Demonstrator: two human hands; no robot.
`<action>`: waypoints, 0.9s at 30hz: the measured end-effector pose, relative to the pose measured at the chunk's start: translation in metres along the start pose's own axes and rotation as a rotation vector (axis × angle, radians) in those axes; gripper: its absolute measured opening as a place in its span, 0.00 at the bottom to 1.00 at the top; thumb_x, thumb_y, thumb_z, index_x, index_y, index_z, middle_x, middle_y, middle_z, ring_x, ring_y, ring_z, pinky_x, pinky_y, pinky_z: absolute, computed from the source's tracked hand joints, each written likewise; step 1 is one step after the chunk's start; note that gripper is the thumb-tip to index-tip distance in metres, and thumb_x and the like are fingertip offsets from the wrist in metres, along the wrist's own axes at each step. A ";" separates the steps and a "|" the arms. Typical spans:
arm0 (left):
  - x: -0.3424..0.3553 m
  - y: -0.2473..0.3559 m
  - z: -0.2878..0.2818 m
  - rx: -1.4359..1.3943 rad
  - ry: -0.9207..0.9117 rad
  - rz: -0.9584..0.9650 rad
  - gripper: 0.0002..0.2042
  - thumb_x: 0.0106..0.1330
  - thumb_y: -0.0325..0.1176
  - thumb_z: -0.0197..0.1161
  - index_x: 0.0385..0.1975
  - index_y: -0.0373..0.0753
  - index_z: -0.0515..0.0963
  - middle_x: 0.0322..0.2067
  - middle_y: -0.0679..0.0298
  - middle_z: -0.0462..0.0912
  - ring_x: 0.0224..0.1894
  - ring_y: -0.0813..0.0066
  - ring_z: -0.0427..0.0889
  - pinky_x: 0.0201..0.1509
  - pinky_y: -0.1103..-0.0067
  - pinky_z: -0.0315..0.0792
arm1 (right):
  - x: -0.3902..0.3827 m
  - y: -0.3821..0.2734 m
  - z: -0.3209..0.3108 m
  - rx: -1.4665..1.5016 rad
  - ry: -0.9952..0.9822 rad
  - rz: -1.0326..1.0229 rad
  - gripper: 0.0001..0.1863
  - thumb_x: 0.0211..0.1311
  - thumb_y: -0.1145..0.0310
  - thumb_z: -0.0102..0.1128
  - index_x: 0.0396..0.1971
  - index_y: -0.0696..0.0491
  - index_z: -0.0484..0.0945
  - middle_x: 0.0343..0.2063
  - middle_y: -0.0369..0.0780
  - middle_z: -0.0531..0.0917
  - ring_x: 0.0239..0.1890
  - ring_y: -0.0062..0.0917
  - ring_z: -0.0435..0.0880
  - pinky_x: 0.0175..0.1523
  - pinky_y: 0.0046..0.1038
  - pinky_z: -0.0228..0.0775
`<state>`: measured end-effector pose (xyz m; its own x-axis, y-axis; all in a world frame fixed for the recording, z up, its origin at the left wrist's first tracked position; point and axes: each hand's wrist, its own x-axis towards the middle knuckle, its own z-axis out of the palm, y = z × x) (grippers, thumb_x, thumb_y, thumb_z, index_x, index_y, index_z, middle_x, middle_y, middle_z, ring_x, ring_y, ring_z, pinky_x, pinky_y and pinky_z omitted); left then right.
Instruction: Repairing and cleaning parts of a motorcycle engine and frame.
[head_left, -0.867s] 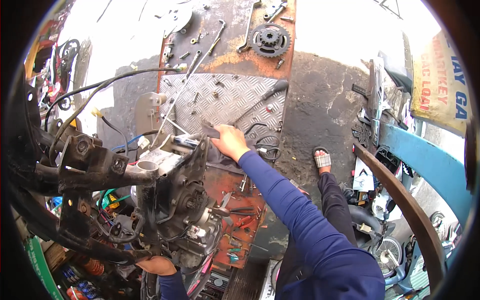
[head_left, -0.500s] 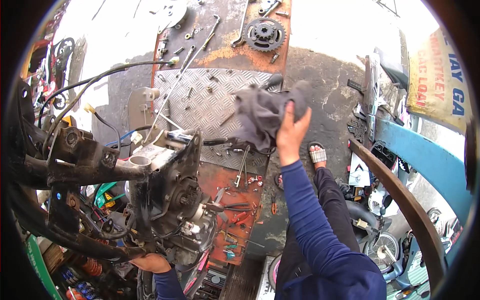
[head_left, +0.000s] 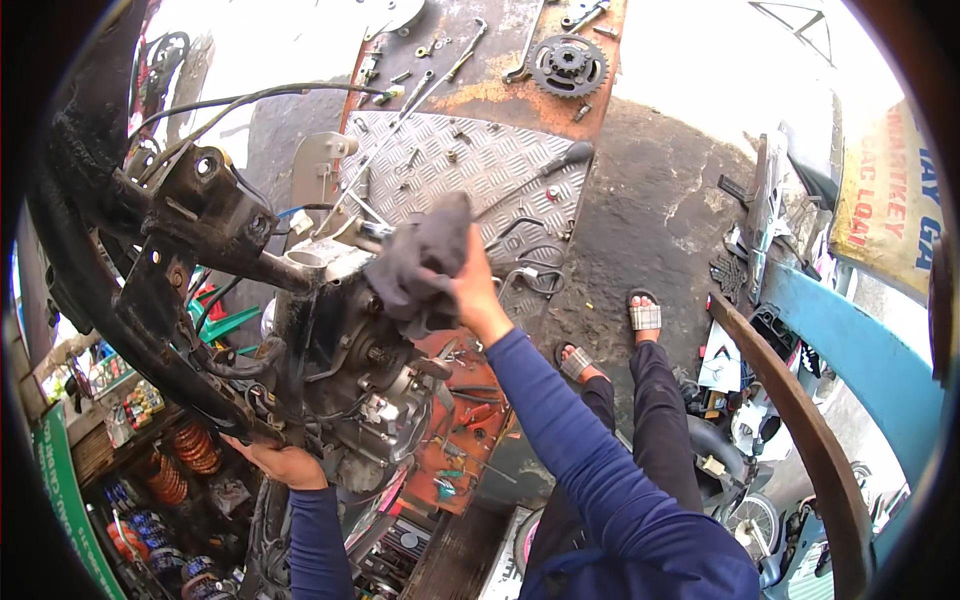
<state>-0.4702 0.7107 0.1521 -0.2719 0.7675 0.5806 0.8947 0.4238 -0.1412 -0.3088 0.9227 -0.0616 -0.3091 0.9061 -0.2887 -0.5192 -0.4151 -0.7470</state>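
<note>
Resting my left hand (head_left: 283, 464) against the black motorcycle frame tube (head_left: 200, 390); its fingertips are disappearing behind the tube, so I cannot tell how far they are closing. My right hand (head_left: 478, 296) is gripping a bunched dark grey rag (head_left: 420, 265), fingers curling into the cloth. Rag is overlapping the engine's (head_left: 385, 385) upper side; touching or hovering, I cannot tell. Progress, my judgement: partway. Engine is sitting in the frame, shaft end (head_left: 377, 352) showing bare. Beyond, red-handled pliers (head_left: 477, 414) are lying on the red board (head_left: 468, 374); a screwdriver (head_left: 576, 153) is lying across the tread plate (head_left: 425, 195). Farthest, a toothed sprocket (head_left: 568, 67) is lying unmounted, so reassembly is seemingly remaining.
</note>
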 end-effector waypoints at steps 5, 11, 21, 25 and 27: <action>0.008 0.021 0.005 0.059 -0.005 -0.024 0.20 0.67 0.20 0.56 0.56 0.18 0.63 0.65 0.32 0.59 0.67 0.36 0.62 0.70 0.57 0.60 | -0.012 0.044 -0.029 -0.733 -0.225 -0.101 0.26 0.45 0.70 0.72 0.43 0.57 0.68 0.40 0.51 0.73 0.40 0.57 0.77 0.42 0.48 0.71; 0.003 0.000 -0.006 0.128 -0.006 0.009 0.20 0.67 0.19 0.55 0.57 0.19 0.63 0.64 0.33 0.60 0.66 0.36 0.63 0.69 0.56 0.61 | -0.020 0.032 -0.019 -0.484 0.282 -0.166 0.23 0.46 0.70 0.72 0.41 0.57 0.71 0.40 0.51 0.74 0.43 0.55 0.76 0.45 0.45 0.71; 0.012 0.003 -0.003 0.082 -0.015 0.073 0.21 0.68 0.19 0.52 0.59 0.20 0.62 0.64 0.38 0.63 0.64 0.40 0.66 0.68 0.58 0.61 | -0.020 0.027 -0.024 -0.943 -0.564 -0.290 0.25 0.42 0.71 0.69 0.44 0.50 0.72 0.41 0.47 0.74 0.38 0.47 0.81 0.42 0.44 0.74; 0.010 0.009 0.002 0.032 -0.055 -0.019 0.24 0.68 0.21 0.52 0.64 0.23 0.60 0.63 0.41 0.64 0.63 0.44 0.67 0.68 0.61 0.61 | 0.005 -0.016 -0.005 -0.625 0.127 -0.352 0.23 0.49 0.67 0.71 0.44 0.56 0.71 0.33 0.48 0.75 0.37 0.48 0.79 0.40 0.42 0.75; 0.016 0.025 0.008 -0.281 -0.002 -0.271 0.25 0.70 0.26 0.52 0.66 0.26 0.59 0.65 0.45 0.63 0.65 0.49 0.67 0.69 0.63 0.60 | 0.007 -0.011 -0.001 -0.664 -0.154 -0.473 0.24 0.46 0.72 0.68 0.47 0.49 0.73 0.40 0.47 0.73 0.35 0.43 0.80 0.37 0.41 0.76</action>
<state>-0.4550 0.7378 0.1514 -0.5120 0.6468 0.5653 0.8525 0.4631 0.2423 -0.3043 0.9338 -0.0559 -0.3072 0.9316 0.1941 -0.0585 0.1851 -0.9810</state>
